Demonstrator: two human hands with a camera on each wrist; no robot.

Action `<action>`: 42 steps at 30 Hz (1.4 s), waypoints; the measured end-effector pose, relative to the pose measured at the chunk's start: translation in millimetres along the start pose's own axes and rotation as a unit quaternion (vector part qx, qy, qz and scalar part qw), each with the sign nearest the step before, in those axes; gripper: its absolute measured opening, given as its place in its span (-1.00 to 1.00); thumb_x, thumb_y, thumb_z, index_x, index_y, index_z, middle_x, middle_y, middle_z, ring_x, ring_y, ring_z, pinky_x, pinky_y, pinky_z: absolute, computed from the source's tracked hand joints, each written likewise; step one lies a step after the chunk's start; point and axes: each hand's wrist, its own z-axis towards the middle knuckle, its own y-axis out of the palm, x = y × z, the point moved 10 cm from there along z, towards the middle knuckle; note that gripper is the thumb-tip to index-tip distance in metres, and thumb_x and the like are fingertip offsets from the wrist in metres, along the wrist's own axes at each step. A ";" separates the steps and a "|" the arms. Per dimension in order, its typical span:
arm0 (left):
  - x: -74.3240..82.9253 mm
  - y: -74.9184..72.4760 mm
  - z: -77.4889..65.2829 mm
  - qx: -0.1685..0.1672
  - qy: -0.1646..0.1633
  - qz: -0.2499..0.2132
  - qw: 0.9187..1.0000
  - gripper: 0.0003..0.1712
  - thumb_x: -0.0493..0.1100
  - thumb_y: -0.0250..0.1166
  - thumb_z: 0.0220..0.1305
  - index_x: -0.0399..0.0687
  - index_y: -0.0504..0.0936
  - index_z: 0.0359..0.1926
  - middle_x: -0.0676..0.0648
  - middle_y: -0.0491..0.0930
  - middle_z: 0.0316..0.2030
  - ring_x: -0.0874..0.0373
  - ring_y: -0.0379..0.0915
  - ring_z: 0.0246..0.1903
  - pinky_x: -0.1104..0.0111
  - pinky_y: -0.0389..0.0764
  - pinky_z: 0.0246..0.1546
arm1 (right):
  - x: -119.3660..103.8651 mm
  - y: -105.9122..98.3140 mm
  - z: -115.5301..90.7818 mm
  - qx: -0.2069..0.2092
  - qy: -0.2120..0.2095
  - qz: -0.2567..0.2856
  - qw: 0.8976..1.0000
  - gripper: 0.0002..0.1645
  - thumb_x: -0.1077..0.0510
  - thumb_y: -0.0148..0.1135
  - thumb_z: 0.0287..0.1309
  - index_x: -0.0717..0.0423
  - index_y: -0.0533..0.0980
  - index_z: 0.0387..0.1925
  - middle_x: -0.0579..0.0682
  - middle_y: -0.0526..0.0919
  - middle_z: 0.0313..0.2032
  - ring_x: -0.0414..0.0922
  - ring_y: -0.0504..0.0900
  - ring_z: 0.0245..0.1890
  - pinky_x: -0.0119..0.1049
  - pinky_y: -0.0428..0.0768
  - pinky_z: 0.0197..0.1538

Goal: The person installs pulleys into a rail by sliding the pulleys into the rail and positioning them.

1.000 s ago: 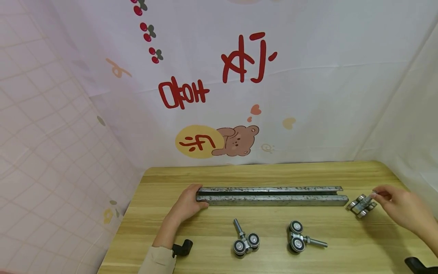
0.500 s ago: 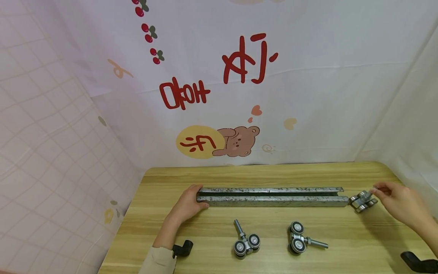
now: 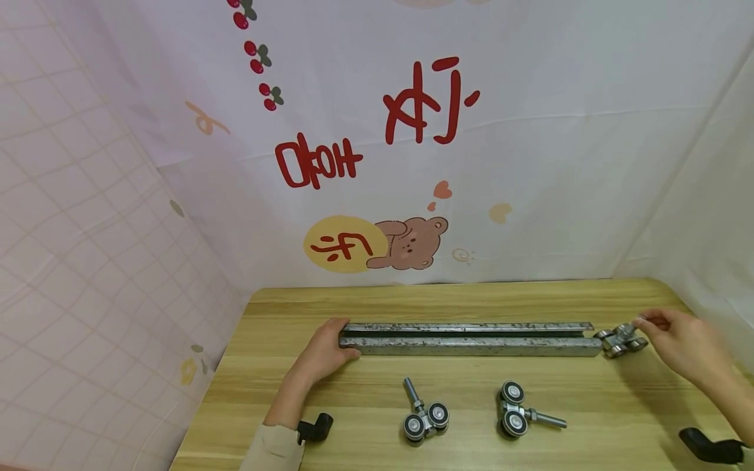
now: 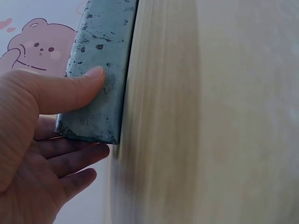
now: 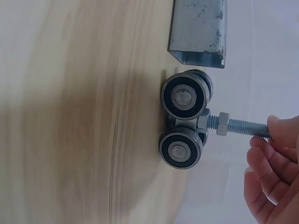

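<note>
A scuffed steel channel rail (image 3: 471,347) lies lengthwise across the table, its slot facing up. My left hand (image 3: 321,350) grips its left end; in the left wrist view the thumb (image 4: 79,91) lies along the near side, with the other fingers around the end. At the opposite end, my right hand (image 3: 686,340) pinches the tip of the threaded bolt (image 5: 245,127) of a roller trolley (image 3: 618,339). The trolley's wheels (image 5: 184,96) stand on the table, bolt upward, close to the rail's open mouth (image 5: 198,58). A small gap separates them in the right wrist view.
Two more roller trolleys lie in front of the rail, one near the middle (image 3: 425,422) and one farther right (image 3: 514,411) with its bolt pointing right. Behind the wooden table (image 3: 459,386) hangs a white printed cloth (image 3: 559,183).
My right hand has moved the trolley slightly left and away from me, bringing it up near the rail's right end and more in line with it. The left hand stays on the rail.
</note>
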 end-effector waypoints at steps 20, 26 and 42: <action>0.1 0.5 0.5 -0.002 0.001 0.005 1.000 -0.11 -0.16 0.58 0.23 -0.38 0.39 0.47 -0.35 0.40 0.41 -0.31 0.31 0.41 -0.13 0.45 0.34 | -18.9 3.1 1.4 0.030 -0.029 0.014 0.999 -0.67 0.07 0.36 0.41 0.34 0.71 -0.18 0.16 0.77 -0.39 0.05 0.67 -0.48 -0.21 0.50 -0.50; 0.2 0.8 -0.2 -0.004 -0.001 0.006 1.000 -0.11 -0.16 0.58 0.23 -0.37 0.39 0.47 -0.35 0.39 0.42 -0.31 0.30 0.42 -0.13 0.45 0.34 | -21.5 2.9 2.1 0.034 -0.037 0.017 0.999 -0.70 0.07 0.38 0.39 0.29 0.72 -0.19 0.15 0.78 -0.38 -0.12 0.64 -0.51 -0.32 0.45 -0.51; -0.5 1.1 -1.0 -0.006 0.002 0.002 1.000 -0.13 -0.22 0.54 0.25 -0.35 0.37 0.50 -0.34 0.34 0.46 -0.29 0.26 0.45 -0.12 0.44 0.36 | -36.6 9.8 0.6 0.026 -0.048 0.046 0.997 -0.76 0.11 0.40 0.37 0.24 0.73 -0.17 0.14 0.79 -0.32 -0.63 0.41 -0.44 -0.37 0.43 -0.49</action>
